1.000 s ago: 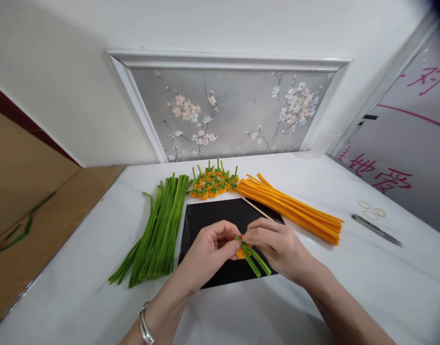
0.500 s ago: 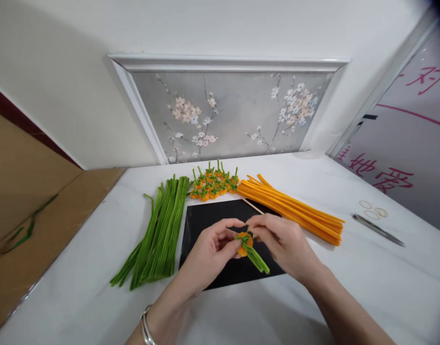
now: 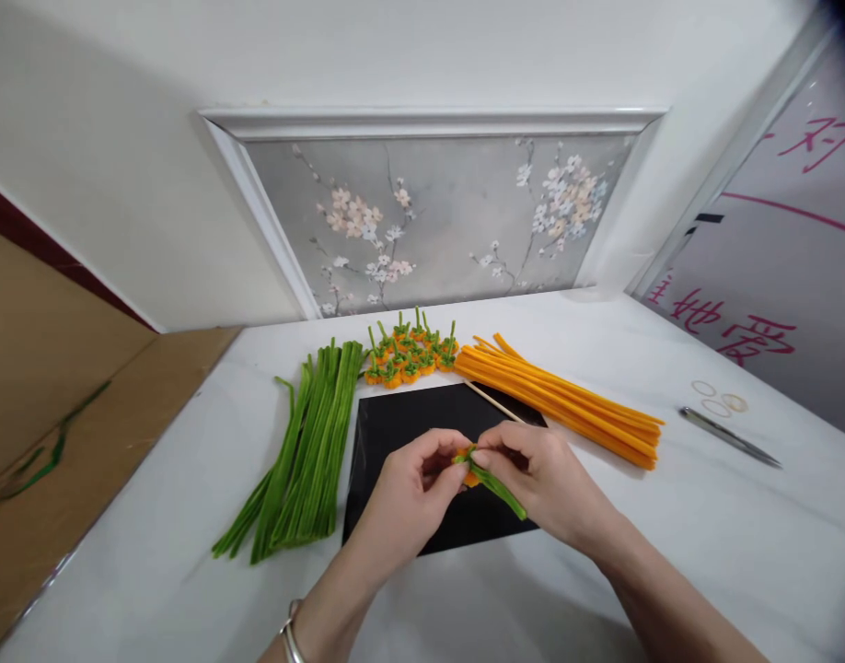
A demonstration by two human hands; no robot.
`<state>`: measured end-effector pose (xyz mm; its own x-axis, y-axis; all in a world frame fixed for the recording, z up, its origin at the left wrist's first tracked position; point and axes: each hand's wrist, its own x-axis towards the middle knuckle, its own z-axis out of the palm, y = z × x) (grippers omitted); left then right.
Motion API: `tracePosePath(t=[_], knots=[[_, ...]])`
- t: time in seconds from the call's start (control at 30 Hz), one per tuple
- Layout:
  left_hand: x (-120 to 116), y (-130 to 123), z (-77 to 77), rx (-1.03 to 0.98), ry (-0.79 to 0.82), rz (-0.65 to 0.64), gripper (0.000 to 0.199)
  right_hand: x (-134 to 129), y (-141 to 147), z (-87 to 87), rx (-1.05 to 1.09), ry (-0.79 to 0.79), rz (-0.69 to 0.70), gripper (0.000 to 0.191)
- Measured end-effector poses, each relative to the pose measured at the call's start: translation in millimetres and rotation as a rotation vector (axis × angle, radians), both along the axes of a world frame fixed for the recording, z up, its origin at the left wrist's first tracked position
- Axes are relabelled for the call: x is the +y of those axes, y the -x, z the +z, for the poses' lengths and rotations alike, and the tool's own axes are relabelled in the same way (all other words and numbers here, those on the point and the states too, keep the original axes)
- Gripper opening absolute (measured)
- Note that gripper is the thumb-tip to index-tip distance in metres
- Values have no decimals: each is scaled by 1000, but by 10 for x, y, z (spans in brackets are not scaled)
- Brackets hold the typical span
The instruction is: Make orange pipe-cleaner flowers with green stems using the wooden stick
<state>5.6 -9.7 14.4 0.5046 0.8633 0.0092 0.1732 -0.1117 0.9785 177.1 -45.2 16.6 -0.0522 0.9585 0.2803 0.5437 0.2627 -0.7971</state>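
Over the black mat (image 3: 387, 433), both hands are closed on a small orange pipe-cleaner piece (image 3: 471, 478) with green pipe cleaner (image 3: 500, 493) trailing from it toward the lower right. My left hand (image 3: 412, 493) pinches its left side between thumb and fingers. From the right, my right hand (image 3: 547, 474) pinches the green part near its top. Fingers cover much of the orange piece. Behind the mat stand several finished-looking orange pieces with green tops and upright stems (image 3: 410, 354).
Green pipe cleaners (image 3: 312, 451) lie in a bundle at left, orange pipe cleaners (image 3: 567, 401) at right. A thin wooden stick (image 3: 495, 402) rests on the mat. Tweezers (image 3: 730, 436) and elastic bands (image 3: 716, 401) lie far right. A cardboard box (image 3: 119, 442) borders the left.
My right hand's fingers have come down onto the green part of the piece. The orange piece has tilted and is more covered, and the green ends have swung slightly right.
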Motion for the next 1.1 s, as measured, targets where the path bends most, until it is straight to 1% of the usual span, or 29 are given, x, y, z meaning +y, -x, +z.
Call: tracePosePath(t=[0.17, 0.3, 0.4, 0.47, 0.57, 0.67, 0.73, 0.83, 0.97, 1.1], knots=[[6, 5, -42, 16, -77, 9, 14, -3, 41, -45, -29, 22, -55, 14], [13, 11, -68, 29, -115, 16, 14, -1, 59, -88, -52, 19, -72, 10], [12, 8, -80, 69, -164, 27, 14, 0, 62, -86, -50, 47, -79, 11], [5, 1, -78, 118, -232, 51, 15, 3, 58, -80, -47, 84, -57, 15], [-14, -11, -66, 190, -374, 108, 18, 10, 48, -82, -50, 108, -7, 23], [-26, -12, -56, 243, -505, 124, 19, 14, 47, -95, -75, 55, 21, 24], [-28, -9, -54, 259, -544, 117, 21, 12, 52, -103, -98, -4, 26, 22], [-28, -10, -49, 239, -481, 115, 21, 6, 65, -112, -112, -72, 17, 19], [-31, -16, -38, 167, -348, 102, 18, 5, 77, -130, -113, -118, -5, 17], [-35, -17, -45, 111, -266, 99, 15, 3, 93, -147, -113, -149, -19, 17]])
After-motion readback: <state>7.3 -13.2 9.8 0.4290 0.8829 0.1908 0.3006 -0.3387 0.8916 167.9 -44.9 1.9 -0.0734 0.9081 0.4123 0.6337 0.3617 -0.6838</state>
